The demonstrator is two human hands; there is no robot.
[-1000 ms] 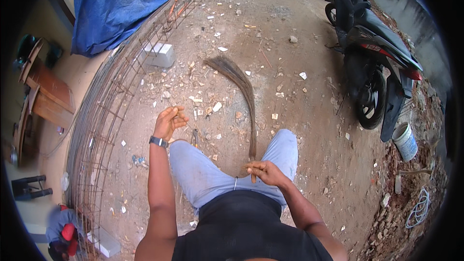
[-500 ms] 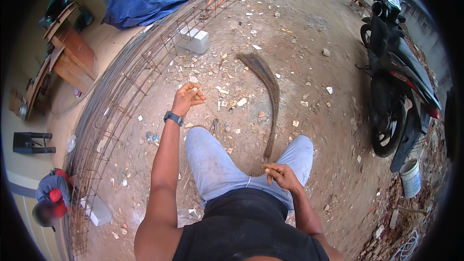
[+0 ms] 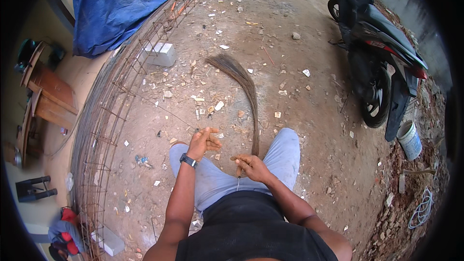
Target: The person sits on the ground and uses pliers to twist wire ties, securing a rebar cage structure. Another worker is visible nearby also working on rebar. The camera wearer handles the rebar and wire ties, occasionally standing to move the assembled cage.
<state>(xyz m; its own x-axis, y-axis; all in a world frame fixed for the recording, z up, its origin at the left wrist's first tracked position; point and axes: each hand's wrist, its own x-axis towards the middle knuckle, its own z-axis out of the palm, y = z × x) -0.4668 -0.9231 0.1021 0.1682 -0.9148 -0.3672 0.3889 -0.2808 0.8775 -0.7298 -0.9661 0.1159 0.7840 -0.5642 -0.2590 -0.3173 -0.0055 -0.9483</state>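
My left hand [image 3: 204, 143], with a dark watch on its wrist, is above my left thigh. Its fingers are curled in a pinch on a thin brown stick [image 3: 175, 116], which slants up and left over the dirt. To its right, my right hand [image 3: 252, 167] is closed with thumb and fingers together; what it pinches is too small to tell. Just beyond that hand lies a long curved bundle of thin brown bristles [image 3: 249, 89], fanned at its far end and narrow near my knees. Whether the right hand touches the bundle's near end is unclear.
Rebar cages [image 3: 113, 116] run along the left, beside pale blocks [image 3: 162, 54] and a blue tarp [image 3: 125, 9]. A motorcycle [image 3: 374, 53] and a white bucket [image 3: 409, 140] stand right. Another person [image 3: 67, 234] is low at left. Rubble dots the dirt.
My left hand has come down and nearer to my right hand; its stick now points up-left instead of down-right. The right hand stays near my lap. The view has shifted.
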